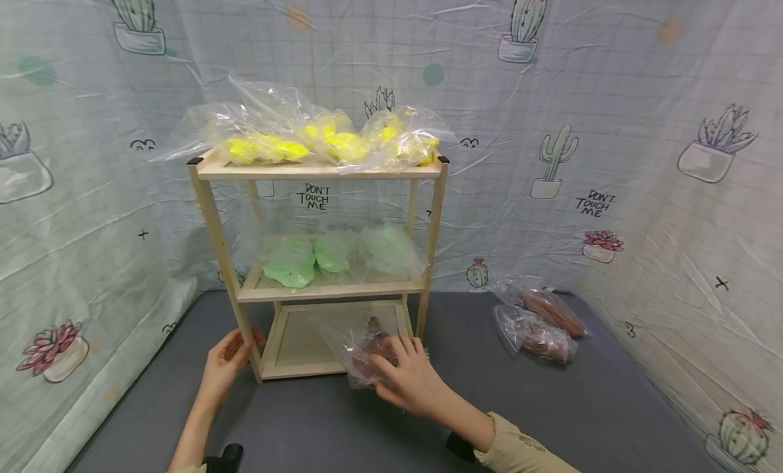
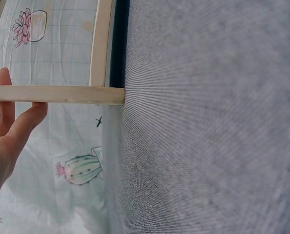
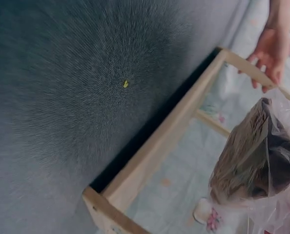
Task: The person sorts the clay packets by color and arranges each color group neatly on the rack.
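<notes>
Left hand [image 1: 223, 364] steadies the rack [image 1: 318, 172]'s front leg, right hand [image 1: 408, 381] clasps the brown bag [image 1: 366, 356] at its base — that slippery film could slide free.

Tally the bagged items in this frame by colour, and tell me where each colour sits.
Yellow bags, top shelf: about 3, overlapping, so the count is unsure.
Green bags, middle shelf: 3.
Brown bags: 3, with 2 on the grey mat and 1 under the right hand at the bottom shelf.
Total: about 9.
The left hand holds the rack's front left leg.
</notes>
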Demonstrator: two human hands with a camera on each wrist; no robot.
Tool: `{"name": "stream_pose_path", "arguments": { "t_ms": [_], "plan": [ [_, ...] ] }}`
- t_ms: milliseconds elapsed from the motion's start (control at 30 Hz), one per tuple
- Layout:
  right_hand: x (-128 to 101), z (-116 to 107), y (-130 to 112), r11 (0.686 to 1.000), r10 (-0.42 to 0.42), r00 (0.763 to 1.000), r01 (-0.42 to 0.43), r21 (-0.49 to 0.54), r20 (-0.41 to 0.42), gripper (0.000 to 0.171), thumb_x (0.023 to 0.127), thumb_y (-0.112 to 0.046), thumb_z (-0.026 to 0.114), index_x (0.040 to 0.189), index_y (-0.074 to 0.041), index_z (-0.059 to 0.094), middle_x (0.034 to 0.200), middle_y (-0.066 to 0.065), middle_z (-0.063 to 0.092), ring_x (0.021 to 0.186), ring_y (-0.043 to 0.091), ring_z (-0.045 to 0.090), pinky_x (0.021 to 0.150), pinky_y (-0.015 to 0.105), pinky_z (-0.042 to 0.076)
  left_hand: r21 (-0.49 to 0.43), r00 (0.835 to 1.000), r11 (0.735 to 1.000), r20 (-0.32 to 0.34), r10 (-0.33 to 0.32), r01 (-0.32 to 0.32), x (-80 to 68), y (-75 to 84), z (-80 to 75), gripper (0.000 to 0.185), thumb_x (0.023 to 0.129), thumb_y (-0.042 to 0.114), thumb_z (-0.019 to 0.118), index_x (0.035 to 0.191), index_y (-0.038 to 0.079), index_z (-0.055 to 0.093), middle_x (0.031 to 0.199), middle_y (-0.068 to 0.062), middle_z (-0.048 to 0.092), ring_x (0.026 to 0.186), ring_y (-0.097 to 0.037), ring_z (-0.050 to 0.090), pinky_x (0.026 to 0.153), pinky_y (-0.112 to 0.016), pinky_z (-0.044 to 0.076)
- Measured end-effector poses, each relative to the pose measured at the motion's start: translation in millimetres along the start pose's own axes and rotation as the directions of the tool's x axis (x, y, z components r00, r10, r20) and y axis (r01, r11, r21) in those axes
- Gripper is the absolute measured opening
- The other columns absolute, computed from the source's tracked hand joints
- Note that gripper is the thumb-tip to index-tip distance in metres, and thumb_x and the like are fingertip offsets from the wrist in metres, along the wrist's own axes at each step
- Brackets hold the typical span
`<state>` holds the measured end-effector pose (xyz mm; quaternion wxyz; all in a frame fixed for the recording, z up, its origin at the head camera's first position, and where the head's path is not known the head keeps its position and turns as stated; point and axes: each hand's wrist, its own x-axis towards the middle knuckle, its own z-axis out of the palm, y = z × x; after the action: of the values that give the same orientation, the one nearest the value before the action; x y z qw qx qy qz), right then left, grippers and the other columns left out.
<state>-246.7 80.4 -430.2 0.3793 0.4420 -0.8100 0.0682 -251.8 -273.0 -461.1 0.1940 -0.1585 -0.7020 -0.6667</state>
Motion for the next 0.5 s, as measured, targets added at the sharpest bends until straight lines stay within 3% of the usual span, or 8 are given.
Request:
{"name": "stream_pose_path", "arguments": {
  "t_ms": [267,500],
  "plan": [
    [27,32,-6,1.000,-0.008,0.999,0.009,-0.024,0.044,0.024,0.079,-0.029,0.057,0.101,-0.022,0.052,0.098,0.004,0.044,0.082,0.018,0.041,0.072,0.034,0.032,0.005,1.000,1.000,-0.001,-0.015,0.015,-1.7,-0.3,0.1,0.031,0.092,0.002,0.043,0.116,-0.017,0.041,0.097,0.013,0.065,0.089,0.002,0.062,0.068,-0.017,0.049],
    [55,52,-9,0.997,0.061,0.993,-0.056,-0.047,0.104,0.019,0.085,-0.031,0.053,0.102,-0.022,0.050,0.101,0.006,0.044,0.085,0.019,0.043,0.071,0.033,0.035,0.016,0.999,0.999,-0.010,-0.035,0.035,0.0,0.8,0.4,0.035,0.092,0.005,0.044,0.118,-0.019,0.039,0.098,0.015,0.064,0.089,0.002,0.062,0.069,-0.016,0.049]
  ]
}}
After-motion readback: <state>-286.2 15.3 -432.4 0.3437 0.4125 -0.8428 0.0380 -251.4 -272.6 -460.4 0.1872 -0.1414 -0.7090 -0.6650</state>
